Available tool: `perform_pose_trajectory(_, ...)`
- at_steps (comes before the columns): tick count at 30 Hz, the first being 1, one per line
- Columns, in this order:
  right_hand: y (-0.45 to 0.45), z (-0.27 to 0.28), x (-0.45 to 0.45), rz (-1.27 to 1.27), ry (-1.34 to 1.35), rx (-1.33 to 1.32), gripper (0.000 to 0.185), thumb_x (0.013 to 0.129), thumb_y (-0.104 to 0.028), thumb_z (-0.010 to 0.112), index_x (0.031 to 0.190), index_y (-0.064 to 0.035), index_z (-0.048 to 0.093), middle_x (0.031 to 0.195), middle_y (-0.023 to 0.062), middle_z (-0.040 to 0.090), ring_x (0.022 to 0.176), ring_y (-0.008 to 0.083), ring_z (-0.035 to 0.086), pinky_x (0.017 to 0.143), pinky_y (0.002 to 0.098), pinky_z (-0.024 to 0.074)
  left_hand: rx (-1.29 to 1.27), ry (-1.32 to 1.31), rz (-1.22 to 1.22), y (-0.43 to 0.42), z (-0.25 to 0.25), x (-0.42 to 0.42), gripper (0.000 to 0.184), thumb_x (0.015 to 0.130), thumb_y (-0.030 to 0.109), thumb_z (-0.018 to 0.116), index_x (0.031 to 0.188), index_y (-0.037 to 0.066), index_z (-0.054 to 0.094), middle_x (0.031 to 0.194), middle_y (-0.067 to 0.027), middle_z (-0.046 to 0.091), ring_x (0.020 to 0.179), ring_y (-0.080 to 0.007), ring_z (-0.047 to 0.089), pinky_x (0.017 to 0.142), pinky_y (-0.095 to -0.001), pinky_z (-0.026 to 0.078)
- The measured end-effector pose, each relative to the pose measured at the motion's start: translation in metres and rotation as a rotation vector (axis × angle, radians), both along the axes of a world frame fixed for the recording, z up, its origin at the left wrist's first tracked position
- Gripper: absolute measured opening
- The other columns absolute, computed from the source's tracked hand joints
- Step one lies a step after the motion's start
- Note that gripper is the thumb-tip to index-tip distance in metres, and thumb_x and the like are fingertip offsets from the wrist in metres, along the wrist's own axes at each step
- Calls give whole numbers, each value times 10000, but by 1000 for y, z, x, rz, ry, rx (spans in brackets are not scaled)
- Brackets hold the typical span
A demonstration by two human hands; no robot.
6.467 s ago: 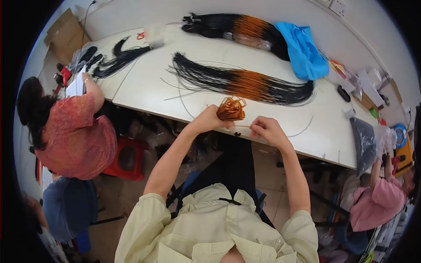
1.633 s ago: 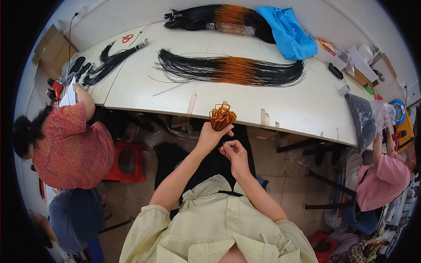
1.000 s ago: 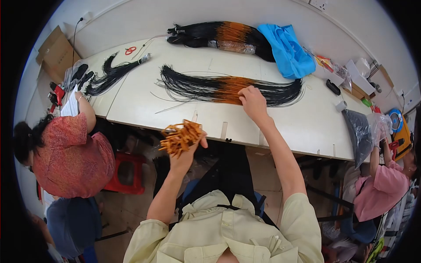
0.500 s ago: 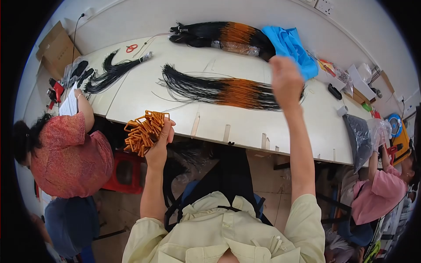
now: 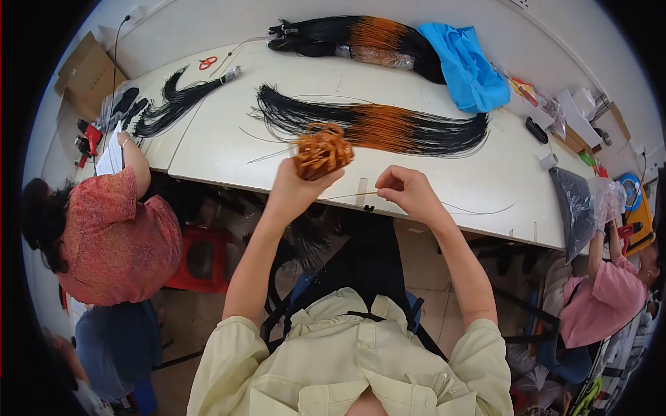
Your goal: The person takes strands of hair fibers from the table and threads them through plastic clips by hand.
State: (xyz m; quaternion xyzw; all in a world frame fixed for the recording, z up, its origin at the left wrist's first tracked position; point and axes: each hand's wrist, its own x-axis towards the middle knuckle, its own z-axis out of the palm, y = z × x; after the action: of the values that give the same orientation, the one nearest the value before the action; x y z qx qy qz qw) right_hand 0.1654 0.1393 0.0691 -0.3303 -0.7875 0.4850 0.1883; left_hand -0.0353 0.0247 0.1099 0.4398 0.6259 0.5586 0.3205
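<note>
Loose black-and-orange wire bundle (image 5: 381,127) lies mid-desk on white desk (image 5: 229,149); thick black-and-orange wire bundle (image 5: 378,33) behind it, near back edge. Crumpled blue fabric (image 5: 468,66) at latter's right end. Forked black wire bunch (image 5: 182,102) toward left edge, red looped scissors (image 5: 208,63) behind.

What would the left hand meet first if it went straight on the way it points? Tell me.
The left hand, leading with the orange pieces it holds, would probably meet the long wire bundle on the table first; its height is unclear, so it might pass over.
</note>
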Motion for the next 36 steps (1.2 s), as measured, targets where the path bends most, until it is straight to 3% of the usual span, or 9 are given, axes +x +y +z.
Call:
perform_pose_trajectory(3, -1, -7, -2, -26, 16, -72, 83, 814, 13, 643, 892, 18, 669, 732, 63, 642, 651, 156, 578, 626, 259, 453, -132, 232, -122, 27, -37, 4, 222, 764, 91, 767, 837, -99, 679, 750, -109, 696, 601, -134, 586, 594, -251, 477)
perform_pose_trajectory(8, 0, -13, 1, -26, 57, -43, 94, 837, -14, 628, 918, 10, 668, 728, 69, 646, 660, 157, 584, 633, 257, 458, -261, 313, -355, 42, -63, 10, 226, 751, 79, 794, 893, -67, 695, 788, -80, 699, 624, -116, 593, 590, -223, 479)
perform_pose_trajectory(16, 8, -20, 36, -241, 21, 70, 103, 855, -32, 616, 930, 23, 660, 875, 79, 681, 727, 143, 586, 682, 240, 471, -239, 132, -222, 34, -85, 4, 255, 755, 130, 780, 811, -95, 675, 674, -84, 658, 558, -139, 535, 564, -267, 452)
perform_pose_trajectory(23, -10, -31, 21, -135, -63, 421, 82, 850, -41, 632, 906, 7, 667, 847, 64, 648, 721, 160, 558, 681, 254, 456, -218, 103, -227, 33, -95, 3, 240, 753, 133, 778, 815, -77, 681, 681, -68, 660, 562, -129, 535, 573, -255, 454)
perform_pose_trajectory(28, -12, -30, 12, -140, -113, 304, 58, 850, -44, 641, 866, 4, 670, 813, 62, 617, 678, 171, 523, 653, 258, 438, -178, -31, -195, 25, -90, -6, 217, 758, 121, 762, 808, -74, 680, 692, -72, 663, 567, -129, 534, 577, -253, 455)
perform_pose_trajectory(36, -12, -40, 13, -146, -67, 263, 51, 842, -37, 643, 837, 10, 664, 801, 61, 607, 665, 163, 505, 640, 258, 426, -286, 76, -175, 11, -91, -28, 212, 759, 110, 751, 799, -81, 666, 683, -66, 650, 571, -130, 527, 584, -253, 455)
